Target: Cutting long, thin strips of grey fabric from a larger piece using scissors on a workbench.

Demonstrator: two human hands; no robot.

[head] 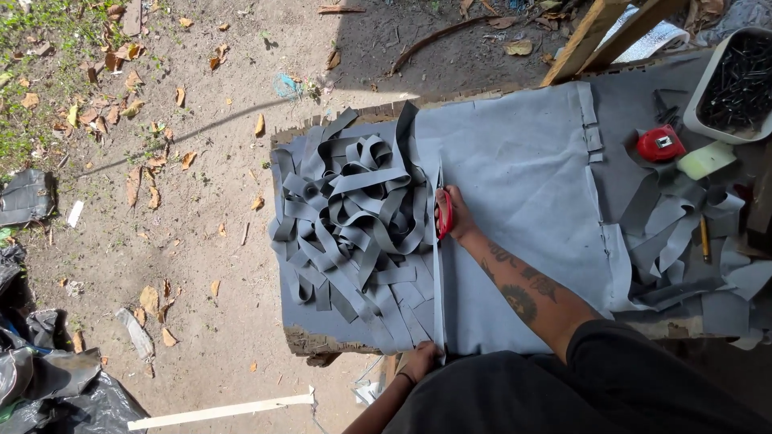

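A grey sheet of material [523, 185] lies spread over a worktable. My right hand [460, 215] grips red-handled scissors [443, 210], whose blades point away from me along a cut line in the sheet. A narrow grey strip [439, 297] runs from the scissors back toward me. My left hand [421, 359] pinches the near end of that strip at the table's front edge. A tangled pile of cut grey strips [354, 217] lies just left of the scissors.
A red tape measure [660, 143], a pale block [706, 159], a pencil [704, 238] and a white tub of dark nails [736, 84] sit at the right. More grey offcuts [683, 241] lie there. Dirt ground with dry leaves is on the left.
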